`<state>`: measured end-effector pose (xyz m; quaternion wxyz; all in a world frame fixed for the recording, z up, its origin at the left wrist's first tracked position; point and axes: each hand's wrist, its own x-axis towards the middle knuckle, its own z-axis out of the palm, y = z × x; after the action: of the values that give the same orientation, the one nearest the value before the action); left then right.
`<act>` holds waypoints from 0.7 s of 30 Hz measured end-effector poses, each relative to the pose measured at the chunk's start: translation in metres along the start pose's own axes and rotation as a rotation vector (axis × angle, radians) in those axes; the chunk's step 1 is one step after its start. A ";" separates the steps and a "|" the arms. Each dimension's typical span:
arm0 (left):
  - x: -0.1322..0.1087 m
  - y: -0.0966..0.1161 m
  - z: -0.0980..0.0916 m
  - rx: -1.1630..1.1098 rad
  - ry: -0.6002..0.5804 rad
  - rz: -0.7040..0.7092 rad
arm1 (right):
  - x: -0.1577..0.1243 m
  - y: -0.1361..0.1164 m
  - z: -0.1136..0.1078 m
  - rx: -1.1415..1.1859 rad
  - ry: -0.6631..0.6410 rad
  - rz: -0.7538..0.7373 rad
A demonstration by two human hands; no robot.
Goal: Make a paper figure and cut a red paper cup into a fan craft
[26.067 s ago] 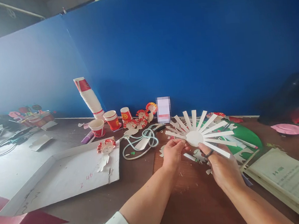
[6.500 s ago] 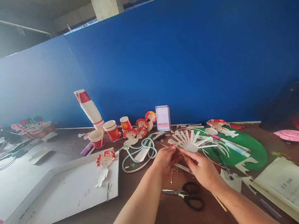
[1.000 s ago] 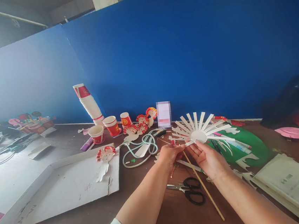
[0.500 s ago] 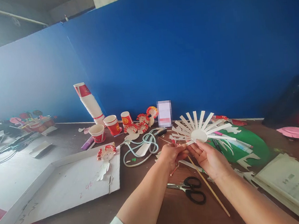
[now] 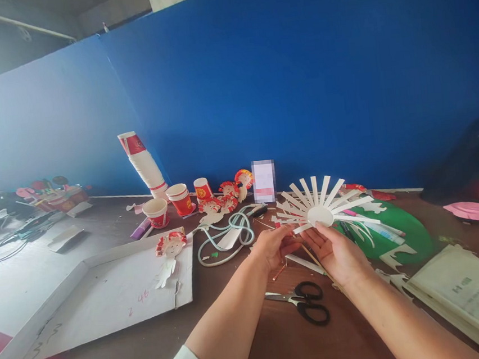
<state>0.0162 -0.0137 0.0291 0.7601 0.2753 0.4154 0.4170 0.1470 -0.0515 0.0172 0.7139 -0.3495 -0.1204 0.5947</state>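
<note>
A paper cup cut into white strips that fan out around a round base is held up over the table. My right hand grips it by the lower edge of the base, thumb on top. Just left of it, my left hand has its fingers bent near the end of a lower strip; what they hold, if anything, is hidden. A thin wooden stick slants beneath the hands, partly behind my right hand. Black-handled scissors lie on the table below, blades toward the left.
A white tray with a paper figure is at left. Paper cups, a tall cup stack and a coiled cable stand or lie behind. Right are a green sheet and a book.
The stick has shifted, its lower end now hidden behind my right hand and forearm. My left fingers have moved slightly off the lower strip, whose end now shows. The cut cup moved slightly right.
</note>
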 end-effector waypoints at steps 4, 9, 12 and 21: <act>-0.002 0.003 0.000 -0.006 -0.016 -0.022 | 0.002 0.001 -0.003 0.002 -0.005 -0.007; -0.001 0.003 -0.001 0.007 -0.033 -0.012 | 0.004 0.001 -0.004 -0.006 -0.006 -0.014; -0.001 0.001 -0.001 -0.002 -0.031 0.001 | 0.004 0.001 -0.003 -0.007 -0.014 -0.021; -0.001 -0.001 0.001 0.024 0.005 0.007 | 0.002 -0.001 -0.001 -0.016 0.003 -0.013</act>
<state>0.0177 -0.0148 0.0292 0.7543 0.2846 0.4212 0.4154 0.1489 -0.0503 0.0173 0.7151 -0.3554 -0.1263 0.5885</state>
